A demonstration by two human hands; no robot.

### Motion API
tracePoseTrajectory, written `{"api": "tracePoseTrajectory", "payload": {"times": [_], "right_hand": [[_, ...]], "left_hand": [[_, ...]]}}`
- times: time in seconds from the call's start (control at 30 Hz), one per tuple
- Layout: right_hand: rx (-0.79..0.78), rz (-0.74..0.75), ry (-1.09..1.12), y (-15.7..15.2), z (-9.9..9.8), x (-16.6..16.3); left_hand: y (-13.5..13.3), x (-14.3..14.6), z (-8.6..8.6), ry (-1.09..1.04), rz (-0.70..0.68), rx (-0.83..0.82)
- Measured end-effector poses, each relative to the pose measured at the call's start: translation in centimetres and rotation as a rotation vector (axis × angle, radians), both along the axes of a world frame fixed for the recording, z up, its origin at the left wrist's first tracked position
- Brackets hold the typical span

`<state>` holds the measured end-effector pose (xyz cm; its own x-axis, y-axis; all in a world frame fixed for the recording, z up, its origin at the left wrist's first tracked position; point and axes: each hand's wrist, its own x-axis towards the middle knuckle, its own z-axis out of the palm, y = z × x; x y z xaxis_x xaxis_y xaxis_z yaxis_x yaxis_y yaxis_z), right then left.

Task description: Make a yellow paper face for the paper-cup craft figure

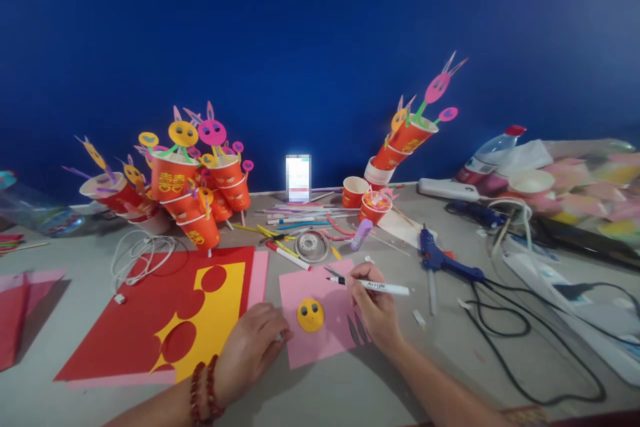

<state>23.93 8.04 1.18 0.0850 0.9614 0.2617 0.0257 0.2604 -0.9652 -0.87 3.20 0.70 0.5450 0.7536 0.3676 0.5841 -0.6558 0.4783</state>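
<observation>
My right hand (371,300) grips a white acrylic marker (385,287), its dark tip pointing left above a pink paper sheet (305,353). A yellow paper disc (311,315) with two dark eyes and a small smile lies on this sheet. Two leaf-shaped grey patches (356,329), looking like cut-outs, show beside my right hand. At the sheet's left edge rests my left hand (257,340), its fingers curled together; something small shows at the fingertips, too small to name. Red and yellow sheets (130,310) with round holes extend under and beyond my left forearm.
Stacked red cups (175,177) with paper-face figures stand at the back left, more cups (393,153) at back right. A blue glue gun (440,257) with looping black cables lies right. Pipe cleaners, markers, a tape roll (311,245) and a purple glue stick (361,235) lie mid-table.
</observation>
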Motion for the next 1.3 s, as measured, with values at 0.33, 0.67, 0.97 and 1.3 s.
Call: {"api": "tracePoseTrajectory", "payload": {"times": [0.33, 0.67, 0.97, 1.3], "right_hand": [[-0.082, 0.453, 0.112, -1.3, 0.8, 0.6], [-0.068, 0.611, 0.089, -2.6, 1.0, 0.0], [-0.103, 0.651, 0.233, -3.9, 0.8, -0.7], [-0.079, 0.923, 0.118, -3.3, 2.3, 0.0]], "left_hand": [[0.7, 0.6, 0.4, 0.140, 0.159, -0.166], [0.3, 3.1, 2.3, 0.289, 0.106, -0.205], [-0.1, 4.5, 4.8, 0.426, 0.028, -0.178], [-1.9, 1.8, 6.4, 0.482, 0.028, 0.073]]}}
